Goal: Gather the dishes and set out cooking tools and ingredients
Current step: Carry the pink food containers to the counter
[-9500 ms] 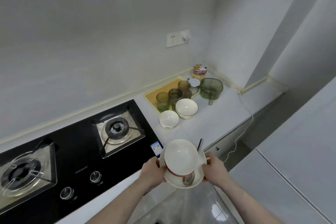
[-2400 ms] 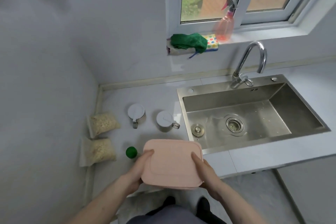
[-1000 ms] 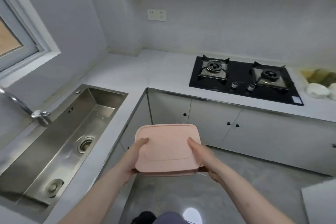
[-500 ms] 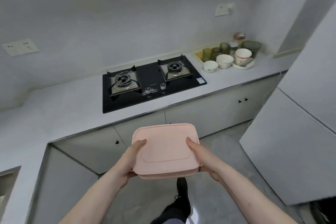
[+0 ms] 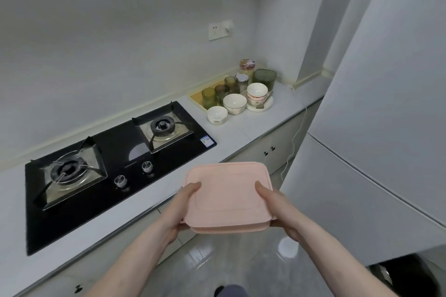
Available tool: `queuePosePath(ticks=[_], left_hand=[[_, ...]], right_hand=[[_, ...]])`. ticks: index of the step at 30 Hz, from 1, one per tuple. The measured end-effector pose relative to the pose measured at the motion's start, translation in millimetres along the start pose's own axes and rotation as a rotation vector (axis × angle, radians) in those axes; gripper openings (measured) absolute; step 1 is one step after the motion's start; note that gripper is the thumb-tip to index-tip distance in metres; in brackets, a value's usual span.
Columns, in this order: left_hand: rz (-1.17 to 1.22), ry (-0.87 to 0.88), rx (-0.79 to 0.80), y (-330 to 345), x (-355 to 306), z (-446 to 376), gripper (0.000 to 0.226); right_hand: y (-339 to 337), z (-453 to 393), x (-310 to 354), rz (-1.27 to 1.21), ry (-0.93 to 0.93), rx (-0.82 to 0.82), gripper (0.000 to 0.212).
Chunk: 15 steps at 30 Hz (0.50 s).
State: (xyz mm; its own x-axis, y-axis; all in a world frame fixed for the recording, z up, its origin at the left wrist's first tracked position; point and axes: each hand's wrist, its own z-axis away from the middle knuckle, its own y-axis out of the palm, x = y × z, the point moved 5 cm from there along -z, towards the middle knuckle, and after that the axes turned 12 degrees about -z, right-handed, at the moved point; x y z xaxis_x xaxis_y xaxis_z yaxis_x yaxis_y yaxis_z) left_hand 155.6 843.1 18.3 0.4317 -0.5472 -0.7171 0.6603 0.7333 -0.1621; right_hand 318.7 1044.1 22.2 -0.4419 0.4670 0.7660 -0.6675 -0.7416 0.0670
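I hold a pink lidded container (image 5: 228, 196) level in front of me, above the floor by the counter edge. My left hand (image 5: 179, 210) grips its left side with the thumb on the lid. My right hand (image 5: 275, 207) grips the right side the same way. At the counter's far end stand several white bowls (image 5: 234, 103), one stacked pair on a white plate (image 5: 266, 105) with a spoon, green glasses (image 5: 208, 96) on a yellow tray (image 5: 196, 97), and a green jug (image 5: 265, 79).
A black two-burner gas hob (image 5: 106, 161) is set in the white counter (image 5: 243, 129) to my left. A tall white fridge (image 5: 376, 152) stands on the right. A white cable (image 5: 293, 144) hangs down the cabinet front. A dark bin (image 5: 407, 275) sits at lower right.
I have stepped closer to the counter and turned right; the hob and dishes now appear larger and nearer. The pink container stays held in both hands as before.
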Motion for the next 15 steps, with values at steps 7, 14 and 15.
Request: queuePosePath(ticks=[7,14,15], left_hand=[[-0.047,0.017,0.054,23,-73,-55,0.036],[-0.018,-0.007,0.054,38,-118,-116,0.048],[-0.014,-0.010,0.045,42,-124,-127,0.048]], right_hand=[[-28,-48,53,-0.037,-0.022,-0.098,0.041],[-42,-109,105,-0.008,-0.009,-0.076,0.043],[-45,-122,112,-0.003,-0.005,-0.069,0.044]])
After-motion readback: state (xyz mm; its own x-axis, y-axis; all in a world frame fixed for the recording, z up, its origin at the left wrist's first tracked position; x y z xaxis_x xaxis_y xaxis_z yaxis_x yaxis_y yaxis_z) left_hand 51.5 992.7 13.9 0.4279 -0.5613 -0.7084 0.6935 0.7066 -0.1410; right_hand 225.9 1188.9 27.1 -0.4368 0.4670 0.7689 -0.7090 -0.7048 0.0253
